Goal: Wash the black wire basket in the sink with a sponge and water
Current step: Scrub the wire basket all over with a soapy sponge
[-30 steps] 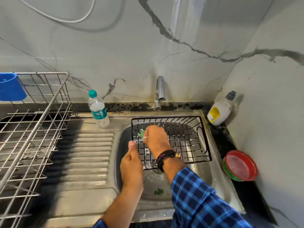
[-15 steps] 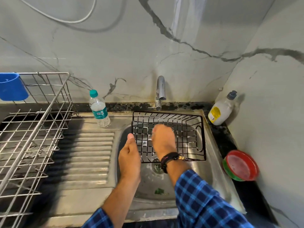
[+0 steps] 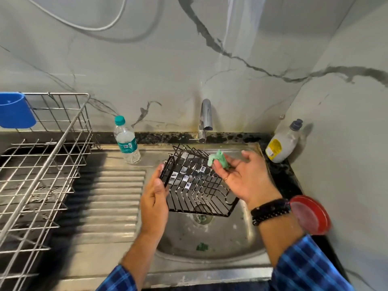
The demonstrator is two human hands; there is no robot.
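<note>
The black wire basket [image 3: 196, 189] is tilted up on edge over the steel sink [image 3: 212, 246], soap film in some of its cells. My left hand [image 3: 155, 195] grips its left rim. My right hand [image 3: 241, 177] is palm up beside the basket's right side and pinches a small green sponge [image 3: 218, 161] at the fingertips, near the basket's top edge. A thin stream of water falls from the tap [image 3: 205, 120] just behind the basket.
A silver wire dish rack [image 3: 39, 164] with a blue cup [image 3: 14, 110] stands left of the ribbed drainboard [image 3: 109, 196]. A water bottle [image 3: 126, 140] is behind the drainboard. A soap bottle [image 3: 282, 142] and red lids [image 3: 310, 214] sit right of the sink.
The basket has been turned and tipped up on edge from lying flat over the sink. My right hand has come out of it and turned palm up with the sponge.
</note>
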